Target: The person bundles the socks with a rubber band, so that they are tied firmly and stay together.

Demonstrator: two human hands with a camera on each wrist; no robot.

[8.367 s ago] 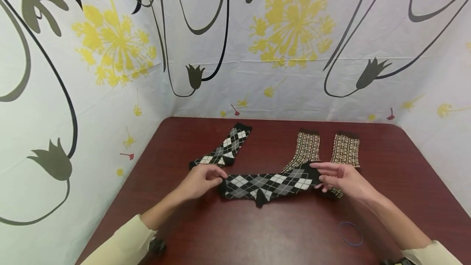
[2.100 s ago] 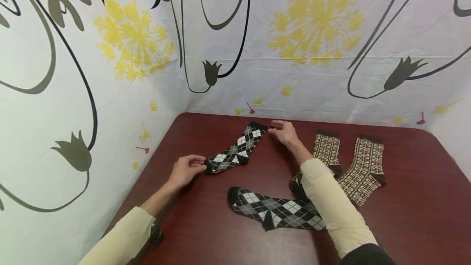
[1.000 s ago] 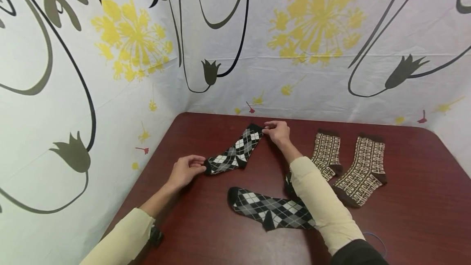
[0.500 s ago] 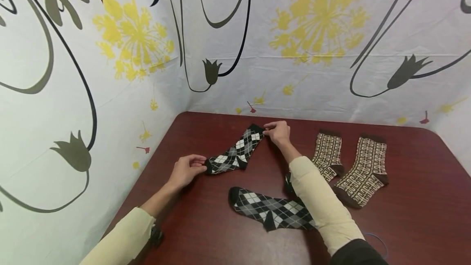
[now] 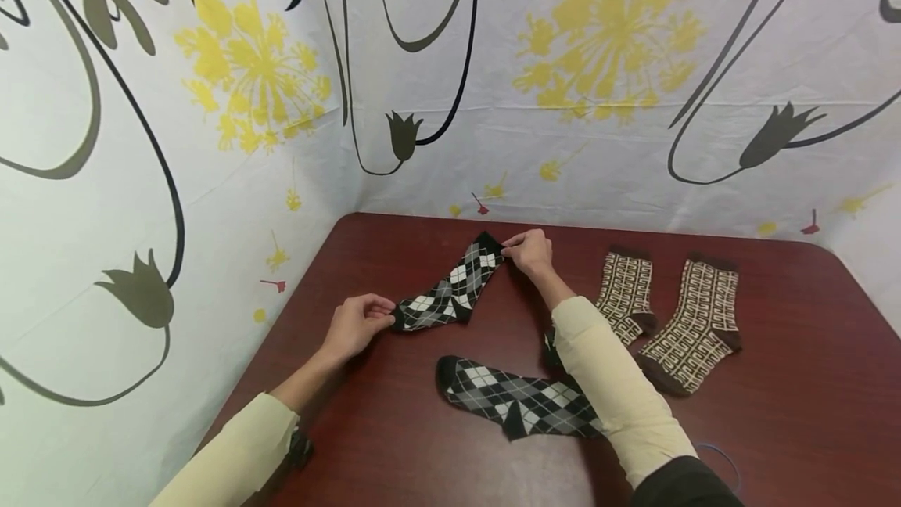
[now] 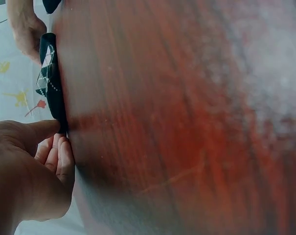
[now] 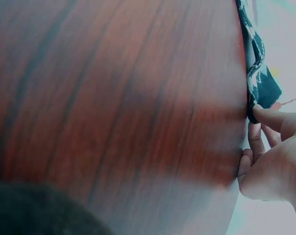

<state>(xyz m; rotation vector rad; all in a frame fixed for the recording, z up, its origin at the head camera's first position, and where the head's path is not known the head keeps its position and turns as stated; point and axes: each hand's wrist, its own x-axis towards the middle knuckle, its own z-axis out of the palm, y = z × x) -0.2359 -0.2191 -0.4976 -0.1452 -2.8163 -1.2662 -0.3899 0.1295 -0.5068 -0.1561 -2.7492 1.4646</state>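
Note:
A black, grey and white argyle sock [image 5: 450, 288] stretches slantwise between my hands at the table's back left. My left hand [image 5: 355, 325] pinches its black toe between thumb and fingers. At the other end, my right hand [image 5: 531, 253] pinches a corner of the black cuff. The right wrist view shows the cuff edge [image 7: 254, 110] under my thumb, with the fabric wavy and partly raised. A matching argyle sock [image 5: 521, 401] lies flat nearer to me, toe to the left, its cuff end hidden under my right sleeve.
Two brown and cream patterned socks, a left one [image 5: 626, 288] and a right one [image 5: 697, 319], lie at the right; my forearm covers part of the left one. A thin blue band [image 5: 721, 456] lies near the front right. Patterned cloth [image 5: 450, 100] hangs behind the dark red table [image 5: 380, 429].
Earlier both hands held the nearer argyle sock, which now lies flat. They moved to the farther one, where my right hand took hold of the cuff. In the last half second, the cuff rose slightly.

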